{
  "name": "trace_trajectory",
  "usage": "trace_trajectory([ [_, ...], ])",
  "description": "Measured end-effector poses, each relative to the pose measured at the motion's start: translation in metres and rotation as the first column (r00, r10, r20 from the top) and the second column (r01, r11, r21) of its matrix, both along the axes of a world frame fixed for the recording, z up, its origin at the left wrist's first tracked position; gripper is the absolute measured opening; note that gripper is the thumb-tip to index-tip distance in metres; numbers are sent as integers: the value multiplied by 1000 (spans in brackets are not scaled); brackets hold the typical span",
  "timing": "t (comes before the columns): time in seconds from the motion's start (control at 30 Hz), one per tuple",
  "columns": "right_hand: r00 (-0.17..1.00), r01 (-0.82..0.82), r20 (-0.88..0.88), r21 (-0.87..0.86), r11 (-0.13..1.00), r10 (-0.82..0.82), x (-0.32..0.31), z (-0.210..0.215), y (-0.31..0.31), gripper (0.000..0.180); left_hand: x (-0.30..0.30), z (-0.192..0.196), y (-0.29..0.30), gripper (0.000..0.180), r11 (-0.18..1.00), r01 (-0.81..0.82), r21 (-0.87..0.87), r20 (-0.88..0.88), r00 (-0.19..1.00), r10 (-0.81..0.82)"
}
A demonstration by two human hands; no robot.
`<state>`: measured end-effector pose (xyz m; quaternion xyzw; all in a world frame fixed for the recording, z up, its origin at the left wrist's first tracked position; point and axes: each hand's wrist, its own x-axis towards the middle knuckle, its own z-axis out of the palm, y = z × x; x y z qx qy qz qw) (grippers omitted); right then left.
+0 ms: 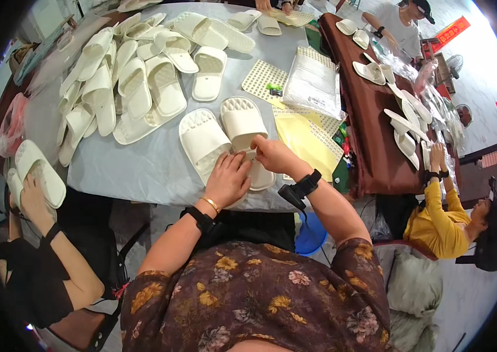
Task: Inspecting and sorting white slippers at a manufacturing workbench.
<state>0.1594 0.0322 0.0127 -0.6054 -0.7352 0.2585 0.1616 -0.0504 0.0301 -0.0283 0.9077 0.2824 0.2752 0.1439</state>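
Note:
A pair of cream slippers lies side by side in front of me, the left slipper [203, 139] and the right slipper [244, 124], toes pointing away. My left hand [228, 180] rests with its fingers stretched out over the inner edges of both, near their heel halves. Above the right slipper's footbed, just behind the strap, my right hand [279, 157] has its fingers curled in. Whatever its fingertips pinch is too small or hidden to name. Yellow-backed sticker sheets [307, 144] lie right of the pair, beside a clear plastic packet [313, 82].
A heap of cream slippers [134, 82] fills the table's [125, 176] far left. A small green object [274, 89] sits on a sheet. At left, a person's hand [37, 202] holds slippers. People work at the brown-covered table [372, 152] on the right. A blue bin [312, 234] stands below.

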Motion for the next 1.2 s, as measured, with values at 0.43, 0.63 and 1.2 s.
trace_trajectory([
  [0.43, 938, -97, 333, -19, 995, 97, -26, 12, 7, 23, -4, -1, -2, 41, 999, -20, 31, -31, 999, 21],
  [0.63, 933, 15, 360, 13, 1000, -19, -7, -1, 11, 27, 2, 2, 1, 43, 1000, 4, -25, -61, 998, -6],
  [1.2, 801, 575, -316, 174, 799, -508, 14, -41, -69, 20, -19, 7, -12, 34, 943, -247, -223, 70, 961, 268],
])
